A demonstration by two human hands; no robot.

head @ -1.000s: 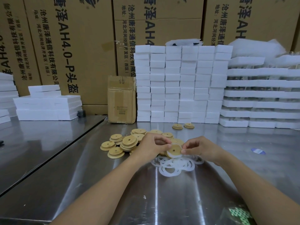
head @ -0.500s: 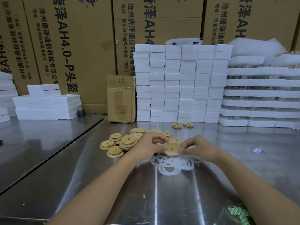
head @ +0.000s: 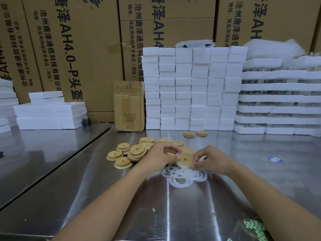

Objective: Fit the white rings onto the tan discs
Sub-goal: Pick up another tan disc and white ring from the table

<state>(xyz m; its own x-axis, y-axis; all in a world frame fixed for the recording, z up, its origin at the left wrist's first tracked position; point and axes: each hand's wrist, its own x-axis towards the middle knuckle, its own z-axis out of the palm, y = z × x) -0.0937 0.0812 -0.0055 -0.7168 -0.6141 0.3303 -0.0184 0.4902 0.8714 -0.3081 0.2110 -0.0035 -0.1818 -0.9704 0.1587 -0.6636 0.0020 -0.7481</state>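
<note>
- Stacked brown cartons point(head: 78, 49) close off the back. White foam blocks point(head: 192, 87) and a small carton point(head: 129, 105) stand against them along the far side of the steel table point(head: 173, 214), so open room lies only toward the near edge.
- The steel table shows bare surface between the forearms. A seam at the left divides it from a second top.
- The pile of tan discs point(head: 137, 152) lies just left of the left hand point(head: 159, 157), probably kept there for short reach. Two more discs point(head: 195, 133) sit apart, near the foam blocks.
- The loose white rings point(head: 180, 178) overlap in a heap directly under both hands, apparently so the next ring needs little travel.
- The left hand grips the held disc point(head: 184, 160) by its left edge with curled fingers. The disc is raised above the rings, its face tilted toward the person.
- The right hand point(head: 210, 160) pinches a white ring point(head: 181, 166) against the disc's lower right rim.
- The ring appears to run round the rim. Whether it is fully seated cannot be told.
</note>
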